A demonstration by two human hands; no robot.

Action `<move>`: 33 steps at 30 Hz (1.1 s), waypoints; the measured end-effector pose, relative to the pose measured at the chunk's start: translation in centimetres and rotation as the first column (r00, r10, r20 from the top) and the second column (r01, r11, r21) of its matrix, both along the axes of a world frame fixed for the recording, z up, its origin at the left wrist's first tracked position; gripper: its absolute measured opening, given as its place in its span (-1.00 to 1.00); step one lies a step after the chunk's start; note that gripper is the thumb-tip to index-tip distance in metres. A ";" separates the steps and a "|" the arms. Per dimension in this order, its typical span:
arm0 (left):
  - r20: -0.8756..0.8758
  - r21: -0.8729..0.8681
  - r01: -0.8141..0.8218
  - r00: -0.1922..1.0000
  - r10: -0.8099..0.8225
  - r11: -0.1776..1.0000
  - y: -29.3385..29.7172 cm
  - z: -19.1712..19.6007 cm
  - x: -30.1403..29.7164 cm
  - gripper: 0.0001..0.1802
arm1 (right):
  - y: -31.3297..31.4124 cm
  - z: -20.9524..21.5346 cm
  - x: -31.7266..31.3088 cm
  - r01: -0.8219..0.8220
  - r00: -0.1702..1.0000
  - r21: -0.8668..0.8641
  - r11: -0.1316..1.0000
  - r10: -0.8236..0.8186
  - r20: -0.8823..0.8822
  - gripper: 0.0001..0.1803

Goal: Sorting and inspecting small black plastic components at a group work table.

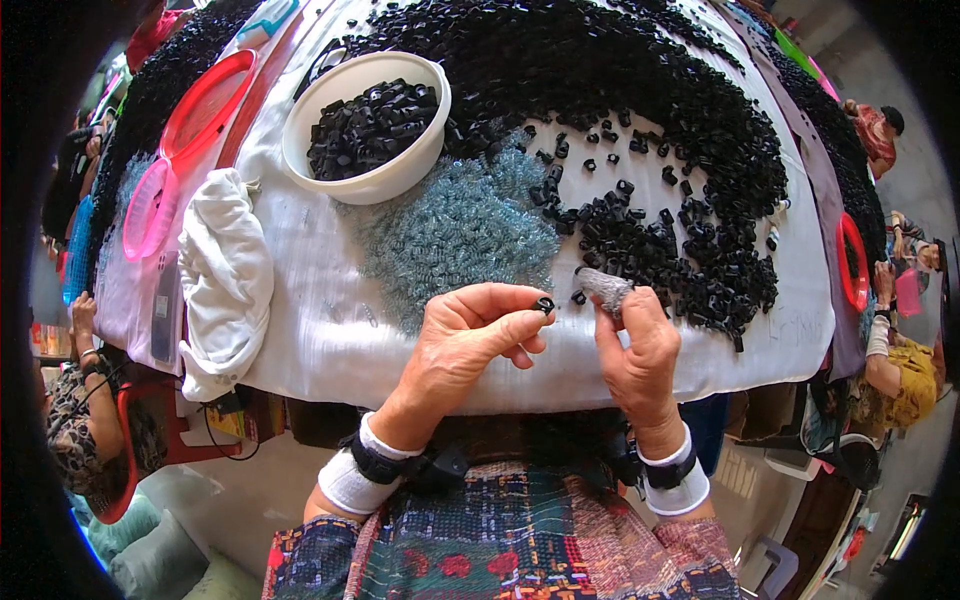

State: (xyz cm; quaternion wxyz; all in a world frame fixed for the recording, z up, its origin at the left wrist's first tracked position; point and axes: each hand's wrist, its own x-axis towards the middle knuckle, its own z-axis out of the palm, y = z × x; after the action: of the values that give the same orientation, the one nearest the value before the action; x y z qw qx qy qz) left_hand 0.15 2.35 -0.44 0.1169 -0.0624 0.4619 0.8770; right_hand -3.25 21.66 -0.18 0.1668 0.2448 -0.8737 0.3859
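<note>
My left hand (465, 335) is closed, with thumb and forefinger pinching a small black plastic part (544, 305) above the near edge of the white cloth. Just right of it, my right hand (640, 355) is closed too; a grey fuzzy cover (606, 289) wraps one fingertip. Whatever lies between its fingers is too small or hidden to make out. Beyond my hands spreads a heap of small shiny bluish coils (455, 235) that look like springs. Loose black plastic parts (640, 245) lie to the right of this heap, close past my right hand.
A white bowl (440, 130) of black parts stands behind the coils. A large black heap (560, 60) fills the far side. At left lie a bunched white cloth (225, 280), a pink ring-shaped rim (150, 210) and a red one (207, 105). Other people sit at both sides.
</note>
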 end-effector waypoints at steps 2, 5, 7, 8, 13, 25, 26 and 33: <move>-0.001 -0.005 0.015 1.000 -0.015 1.000 0.0 -0.1 0.0 -0.76 | -0.5 0.1 -0.3 -0.008 0.999 0.061 0.998 0.010 -0.030 -0.76; -0.003 -0.007 0.020 1.000 -0.020 1.000 -0.2 -0.1 0.2 -0.76 | -1.1 -0.3 -0.6 -0.007 0.992 0.178 0.984 0.029 -0.122 -0.76; -0.005 0.004 0.020 1.000 -0.020 1.000 -0.3 -0.1 0.2 -0.76 | -1.3 -0.7 -0.7 0.012 0.990 0.223 0.975 0.020 -0.143 -0.75; -0.010 0.010 0.019 1.000 -0.019 1.000 -0.3 -0.1 0.2 -0.75 | -1.3 -0.7 -0.7 0.021 0.988 0.262 0.965 0.020 -0.154 -0.76; -0.017 0.006 0.024 1.000 -0.024 1.000 -0.3 -0.1 0.4 -0.75 | -1.5 -1.0 -0.6 0.064 0.986 0.342 0.937 -0.005 -0.169 -0.77; -0.048 -0.057 -0.004 0.999 0.002 0.998 -0.1 0.1 0.8 -0.78 | -1.6 -1.4 -0.4 0.087 0.979 0.332 0.939 -0.020 -0.201 -0.78; -0.046 -0.049 -0.005 0.999 0.003 0.999 -0.1 0.1 0.8 -0.78 | -1.6 -1.4 -0.3 0.093 0.977 0.313 0.945 -0.026 -0.212 -0.78; -0.028 -0.044 -0.009 1.000 0.008 0.999 0.5 0.2 0.7 -0.77 | -0.8 -1.3 -0.9 0.025 0.984 0.277 0.960 0.025 -0.174 -0.76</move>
State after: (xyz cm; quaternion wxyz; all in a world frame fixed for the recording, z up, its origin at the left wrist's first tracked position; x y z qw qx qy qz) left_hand 0.82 2.80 -0.25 0.1051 -0.0547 0.4823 0.8679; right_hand -4.13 20.81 -1.46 0.2073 0.2988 -0.9011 0.2361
